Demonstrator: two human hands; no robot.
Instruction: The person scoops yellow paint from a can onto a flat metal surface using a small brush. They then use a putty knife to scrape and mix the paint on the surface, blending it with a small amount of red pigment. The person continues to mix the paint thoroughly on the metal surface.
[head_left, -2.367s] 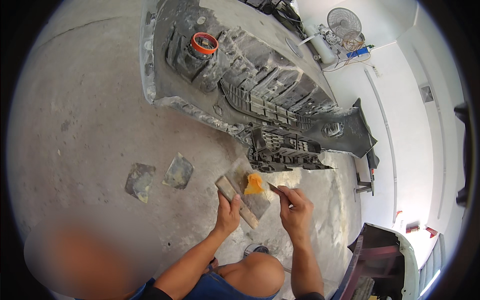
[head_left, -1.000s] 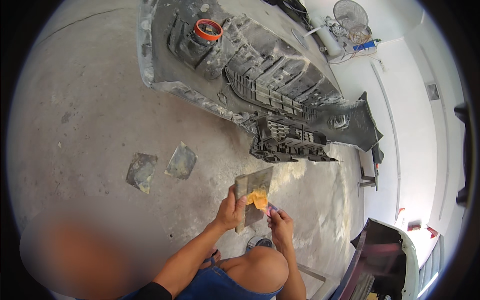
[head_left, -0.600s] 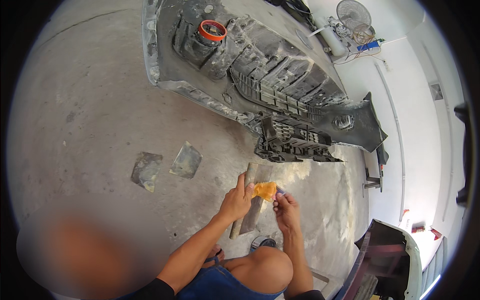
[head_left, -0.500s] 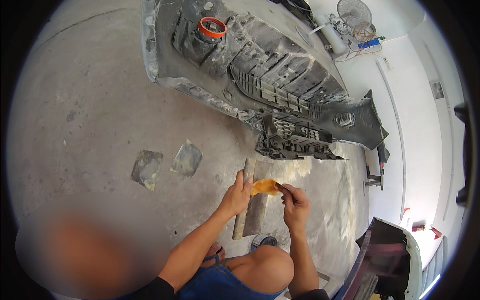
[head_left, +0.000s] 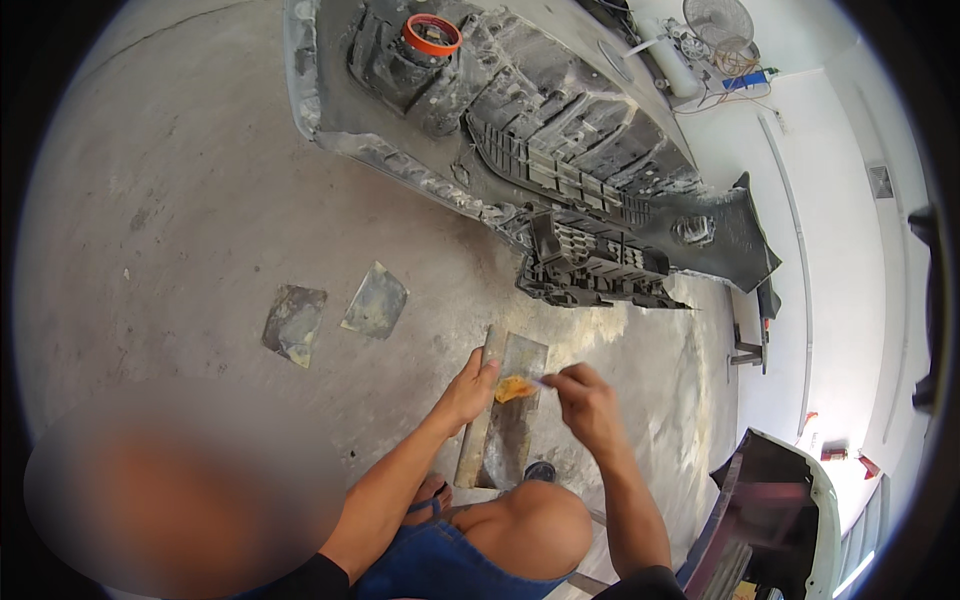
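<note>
My left hand (head_left: pixel 468 392) grips a long, flat, grey mixing board (head_left: pixel 507 450) by its thick pale edge, holding it above the floor. On the board's face, beside my left thumb, lies a mound of orange-yellow putty (head_left: pixel 514 389). My right hand (head_left: pixel 588 408) is closed around a small, thin spreader (head_left: pixel 547 381), whose tip reaches over the board's right side near the putty. My fingers hide most of the spreader, and its exact shape is blurred. Below the board, by my knee, stands a partly hidden dark round can (head_left: pixel 540 471).
A large dark car bumper (head_left: pixel 560 85) lies inner side up ahead, with an orange ring (head_left: pixel 432 35) on it. Two thin worn sheets (head_left: pixel 295 325) rest on the concrete floor at left. Another car part (head_left: pixel 790 490) stands lower right. A fan (head_left: pixel 718 22) is far right.
My right hand has turned and shifted slightly, its spreader pulling back from the putty. The putty, earlier stretched out toward the spreader, now sits in a smaller mound. The board has tilted to show more face.
</note>
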